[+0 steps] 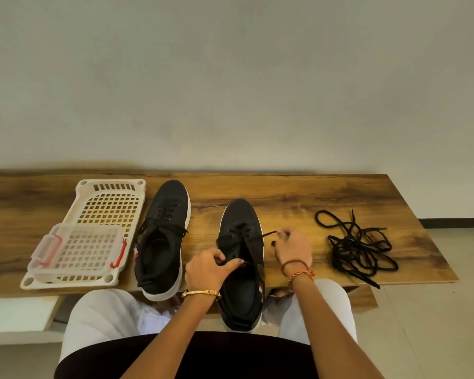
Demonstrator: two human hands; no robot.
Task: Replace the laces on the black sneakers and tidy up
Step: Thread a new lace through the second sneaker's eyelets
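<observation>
Two black sneakers with white soles lie on the wooden table [298,198], toes pointing away from me. The left sneaker [163,239] is laced, with loose ends spilling to its sides. The right sneaker [241,258] is partly laced near the toe. My left hand [207,269] grips the left edge of its eyelet row, thumb across the tongue. My right hand [293,248] pinches the end of a black lace [267,235] that runs from the sneaker's upper eyelets to the right. A tangled pile of black laces [359,247] lies further right.
A cream perforated plastic tray [108,198] sits at the table's left, with a clear lidded box with red clips [77,247] in it. The table's front edge is just above my knees; tiled floor shows to the right.
</observation>
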